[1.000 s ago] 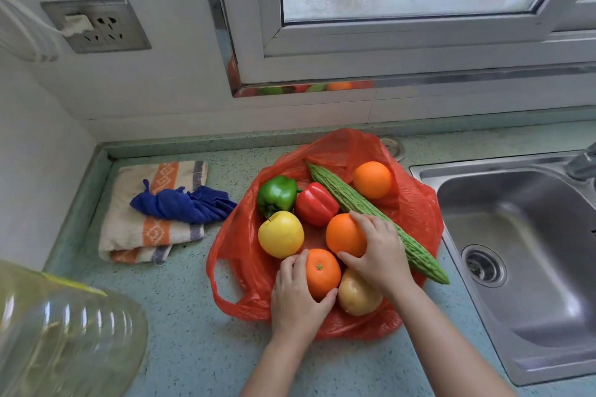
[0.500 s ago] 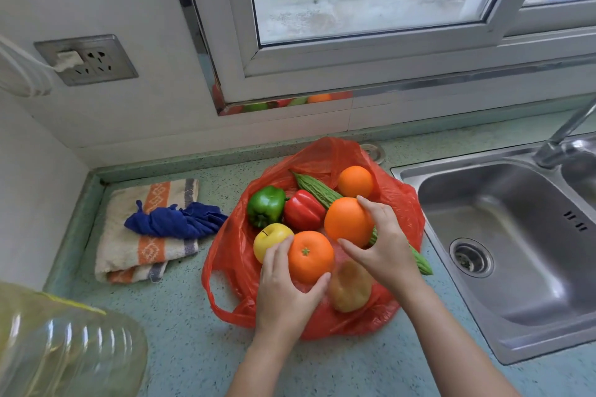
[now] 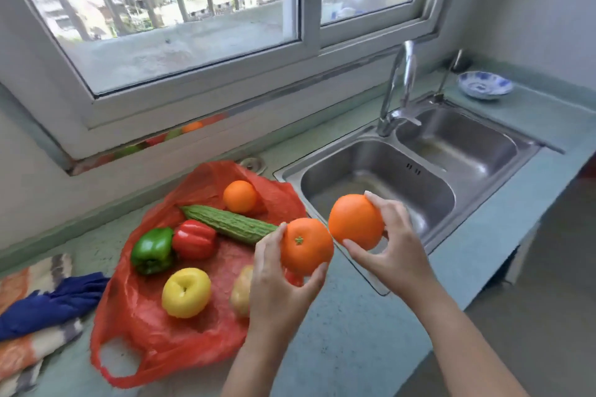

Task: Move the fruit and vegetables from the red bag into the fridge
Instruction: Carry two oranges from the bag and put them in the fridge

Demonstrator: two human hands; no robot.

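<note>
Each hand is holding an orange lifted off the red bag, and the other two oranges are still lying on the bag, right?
Not quite. The head view shows only one orange still on the red bag. The left hand and right hand each hold a lifted orange, as you said.

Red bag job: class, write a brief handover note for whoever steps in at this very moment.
Left hand: holds an orange.
Right hand: holds a second orange; both are lifted off the red bag.
On the bag: third orange, bitter gourd, red pepper, green pepper, yellow apple, one pale fruit.
Done: nothing in the fridge, which is out of view.
Left: everything.
</note>
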